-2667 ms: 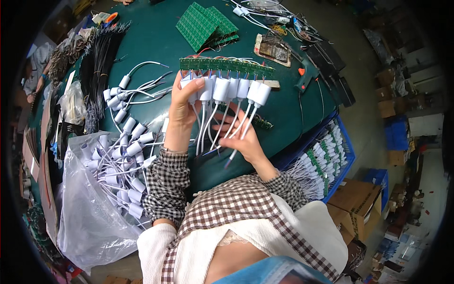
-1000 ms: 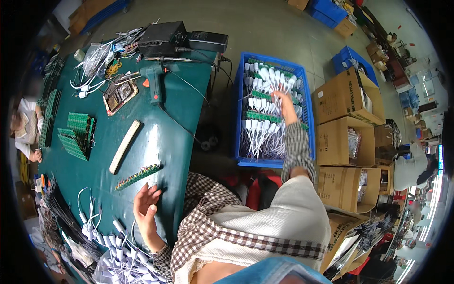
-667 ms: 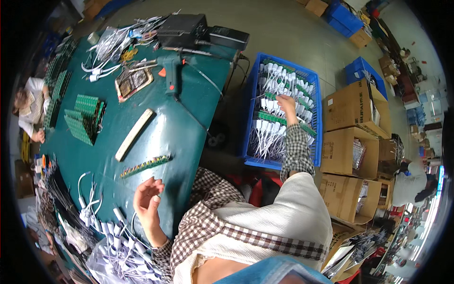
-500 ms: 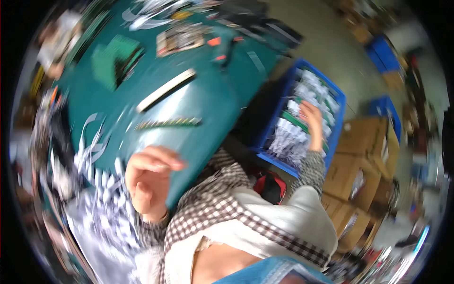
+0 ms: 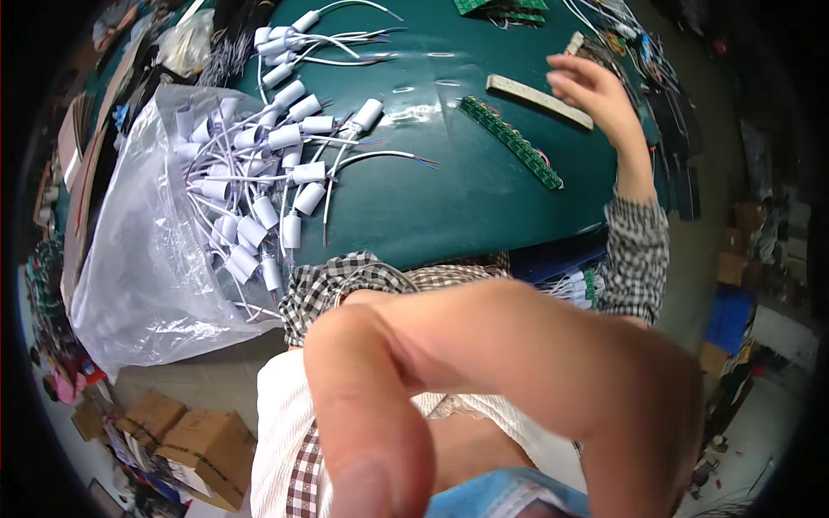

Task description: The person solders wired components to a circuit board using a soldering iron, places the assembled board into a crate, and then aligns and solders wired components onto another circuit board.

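Green strip, one, and one pale bar lie toward the right edge of the tabletop; right hand near, fingers apart; left hand's fingers, I cannot tell.

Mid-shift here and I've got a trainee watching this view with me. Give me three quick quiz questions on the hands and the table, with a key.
1. Multiple choice: which of these is nearest the right hand? A) cardboard box B) pale bar C) clear bag
2. True or false: the green circuit strip lies inside the clear bag.
3. Short answer: which hand looms largest in the foreground?

Key:
1. B.
2. False; the strip lies on the table.
3. The left hand.
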Demonstrator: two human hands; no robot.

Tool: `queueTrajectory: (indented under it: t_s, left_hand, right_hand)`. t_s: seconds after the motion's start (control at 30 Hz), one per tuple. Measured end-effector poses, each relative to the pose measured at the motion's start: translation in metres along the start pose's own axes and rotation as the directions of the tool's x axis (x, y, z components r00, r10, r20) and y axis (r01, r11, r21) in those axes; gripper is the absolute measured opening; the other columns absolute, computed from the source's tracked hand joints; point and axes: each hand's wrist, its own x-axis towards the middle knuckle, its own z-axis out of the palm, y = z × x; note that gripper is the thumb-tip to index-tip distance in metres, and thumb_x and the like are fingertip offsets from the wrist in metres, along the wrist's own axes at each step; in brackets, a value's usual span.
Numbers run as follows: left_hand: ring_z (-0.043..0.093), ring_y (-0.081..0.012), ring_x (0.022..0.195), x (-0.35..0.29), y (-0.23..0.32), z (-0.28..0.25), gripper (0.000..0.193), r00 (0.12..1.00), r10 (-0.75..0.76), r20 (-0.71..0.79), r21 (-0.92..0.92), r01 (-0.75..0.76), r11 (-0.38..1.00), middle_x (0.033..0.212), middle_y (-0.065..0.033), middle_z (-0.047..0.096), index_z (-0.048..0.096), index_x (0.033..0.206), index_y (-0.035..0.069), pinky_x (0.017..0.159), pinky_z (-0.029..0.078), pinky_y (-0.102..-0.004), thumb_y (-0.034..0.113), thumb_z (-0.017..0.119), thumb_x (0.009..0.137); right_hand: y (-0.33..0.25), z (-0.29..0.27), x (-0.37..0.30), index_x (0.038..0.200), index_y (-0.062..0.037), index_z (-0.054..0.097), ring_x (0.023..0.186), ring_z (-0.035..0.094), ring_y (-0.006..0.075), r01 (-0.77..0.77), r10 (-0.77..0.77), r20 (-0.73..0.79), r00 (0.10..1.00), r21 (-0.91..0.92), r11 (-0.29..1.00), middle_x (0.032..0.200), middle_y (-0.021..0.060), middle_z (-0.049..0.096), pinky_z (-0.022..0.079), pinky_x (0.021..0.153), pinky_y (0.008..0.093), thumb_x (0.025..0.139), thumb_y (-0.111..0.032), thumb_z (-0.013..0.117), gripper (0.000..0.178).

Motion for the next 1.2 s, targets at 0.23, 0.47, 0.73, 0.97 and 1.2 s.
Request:
queueTrajectory:
  t_s: [0.23,0.47,0.73,0.97,1.2]
  left_hand:
    - [0.059,-0.0223,0.067,-0.016,0.033,-0.009,0.038,0.992,0.125,0.012,-0.056,-0.124,0.991,0.089,-0.0116,0.061,0.06,0.099,0.004,0.053,0.044,-0.0322,0.038,0.045,0.1]
    - [0.06,-0.0218,0.064,-0.02,0.04,-0.028,0.039,0.99,0.143,-0.008,-0.163,-0.143,0.976,0.088,-0.0119,0.062,0.06,0.1,0.003,0.049,0.043,-0.0312,0.038,0.045,0.1]
    - [0.06,-0.0211,0.087,-0.036,0.038,-0.093,0.026,0.757,0.148,-0.636,0.747,0.557,0.362,0.094,-0.0094,0.061,0.058,0.107,-0.001,0.079,0.047,-0.0311,0.007,0.066,0.083]
    - [0.045,-0.0369,0.124,-0.098,-0.005,-0.163,0.071,0.745,0.19,-0.64,0.542,0.612,-0.576,0.136,-0.0168,0.045,0.053,0.126,0.006,0.1,0.039,-0.0496,0.025,0.082,0.065]
    - [0.039,-0.0377,0.132,-0.098,-0.007,-0.171,0.08,0.717,0.142,-0.682,0.566,0.641,-0.519,0.139,-0.0173,0.04,0.049,0.129,0.006,0.11,0.031,-0.0511,0.03,0.085,0.061]
  right_hand:
    - [-0.023,0.072,-0.021,0.119,-0.0107,0.062,0.095,0.064,0.03,-0.102,0.153,-0.001,0.988,-0.748,0.656,0.099,0.0166,0.066,0.051,0.083,0.039,0.065,-0.043,0.079,0.065]
    - [-0.001,0.128,-0.032,0.111,-0.0048,0.064,0.083,0.067,0.0289,-0.193,0.205,-0.056,0.977,-0.638,0.746,0.089,0.0134,0.067,0.053,0.076,0.0386,0.073,-0.031,0.077,0.048]
    - [0.04,0.152,-0.022,0.098,-0.0019,0.064,0.065,0.064,0.0193,-0.009,0.025,-0.072,0.997,0.208,0.978,0.08,0.009,0.067,0.051,0.063,0.0298,0.073,-0.032,0.08,0.042]
    - [0.013,0.125,-0.015,0.102,-0.0042,0.064,0.066,0.063,0.0241,-0.057,0.089,0.13,0.988,-0.23,0.972,0.08,0.0099,0.065,0.052,0.065,0.0344,0.083,-0.02,0.07,0.026]
    - [0.039,0.036,0.023,0.12,-0.0123,0.06,0.1,0.056,0.0291,0.262,-0.289,0.075,0.955,-0.673,0.691,0.107,0.0066,0.06,0.047,0.086,0.0385,0.07,-0.014,0.078,0.053]
